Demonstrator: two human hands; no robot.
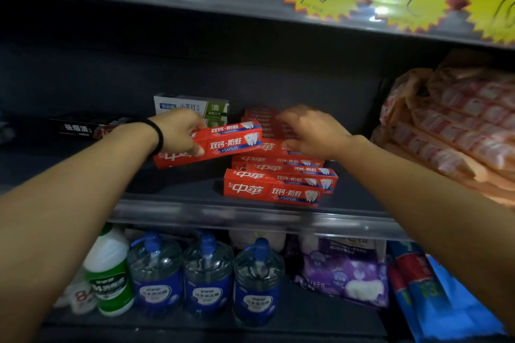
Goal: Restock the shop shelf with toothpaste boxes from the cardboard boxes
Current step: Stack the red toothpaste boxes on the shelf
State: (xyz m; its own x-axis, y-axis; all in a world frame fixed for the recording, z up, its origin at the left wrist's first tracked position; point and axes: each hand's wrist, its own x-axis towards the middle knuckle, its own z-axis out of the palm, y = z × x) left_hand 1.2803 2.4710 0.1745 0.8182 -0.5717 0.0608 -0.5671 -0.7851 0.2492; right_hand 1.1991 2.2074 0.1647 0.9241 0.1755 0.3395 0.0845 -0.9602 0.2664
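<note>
Toothpaste fills the middle of the dark shelf (172,189) in front of me. My left hand (178,131) grips one red toothpaste box (220,145), thumb curled under its lower edge and fingers over the top, holding it tilted in the air just left of the red stack (278,172). My right hand (312,131) reaches over that stack with fingers loosely bent above the upper boxes; it is blurred, so I cannot tell whether it touches or pinches one. Behind my left hand stand white and green boxes (195,107), with a black box (83,128) lying further left. Wrapped pink packs (457,125) are piled at the right. Below, three blue-capped bottles (207,276) stand beside a green-labelled white bottle (108,273).
</note>
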